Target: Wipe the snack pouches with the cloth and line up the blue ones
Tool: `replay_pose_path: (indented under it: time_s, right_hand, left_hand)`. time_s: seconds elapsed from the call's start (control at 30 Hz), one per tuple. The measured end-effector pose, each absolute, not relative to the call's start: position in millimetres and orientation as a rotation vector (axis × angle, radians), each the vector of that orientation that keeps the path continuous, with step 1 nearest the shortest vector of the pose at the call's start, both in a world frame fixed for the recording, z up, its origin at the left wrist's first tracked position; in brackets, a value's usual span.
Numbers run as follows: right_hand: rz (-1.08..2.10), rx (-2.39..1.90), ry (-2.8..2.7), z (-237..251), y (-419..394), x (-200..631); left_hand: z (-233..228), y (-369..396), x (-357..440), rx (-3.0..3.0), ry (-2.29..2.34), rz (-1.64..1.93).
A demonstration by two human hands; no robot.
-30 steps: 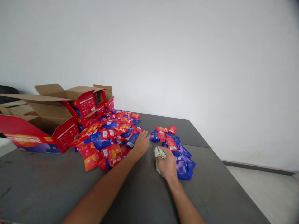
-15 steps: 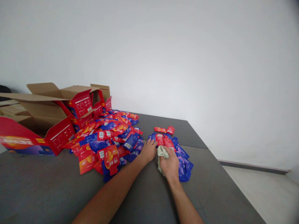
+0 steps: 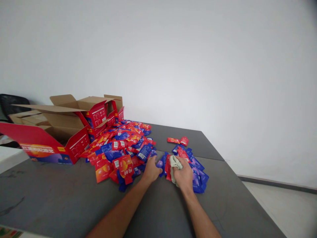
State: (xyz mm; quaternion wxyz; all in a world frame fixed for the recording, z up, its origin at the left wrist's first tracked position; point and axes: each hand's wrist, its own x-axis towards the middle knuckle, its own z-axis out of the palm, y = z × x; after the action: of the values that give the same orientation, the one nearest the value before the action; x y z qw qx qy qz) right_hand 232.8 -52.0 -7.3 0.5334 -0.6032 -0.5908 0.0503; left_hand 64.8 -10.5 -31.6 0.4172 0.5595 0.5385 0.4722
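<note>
My right hand (image 3: 184,173) is closed on a crumpled pale cloth (image 3: 175,162). The cloth lies against a red sachet (image 3: 168,168), with blue sachets (image 3: 200,178) spread just to the right of the hand. My left hand (image 3: 151,171) is open beside the right edge of a large heap of red and blue sachets (image 3: 126,165). Its thumb is stretched toward a blue-purple sachet (image 3: 160,165) between the two hands; whether it touches that one I cannot tell.
Open red cardboard boxes (image 3: 78,145) stand left of the heap. Two small red packets (image 3: 184,141) lie farther back on the dark table (image 3: 158,211). A white wall (image 3: 173,66) rises behind, and the table's right edge drops to a pale floor.
My left hand has drawn back from the smaller group of sachets toward the heap. The right hand and cloth now rest over a red sachet. The view has shifted slightly left.
</note>
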Motion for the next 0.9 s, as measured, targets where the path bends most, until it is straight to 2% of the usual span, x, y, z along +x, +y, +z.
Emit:
replay_pose_path:
  time_s: [0.13,0.23,0.43,0.53,0.67,0.9]
  right_hand:
    - [0.185,-1.405,-1.465,-1.9,-56.9,225.8]
    - [0.206,-1.393,-1.482,0.2,-57.9,223.5]
    - [0.193,-1.389,-1.519,1.2,-60.2,221.7]
    - [0.218,-1.275,-1.654,3.2,-66.4,214.5]
    - [0.259,-1.155,-1.816,3.6,-72.1,202.2]
    - [0.102,-1.312,-1.531,-0.3,-59.8,218.9]
  left_hand:
    - [-30.8,-11.9,61.2,1.199,1.168,1.047]
    - [-28.5,-12.7,56.5,1.039,1.022,1.076]
    - [-13.9,-18.0,52.8,0.806,1.011,1.108]
    - [-3.9,-23.8,54.8,0.82,0.829,1.193]
    - [6.9,-29.2,54.9,0.928,0.577,1.132]
    - [15.4,-38.1,53.8,1.23,0.37,0.986]
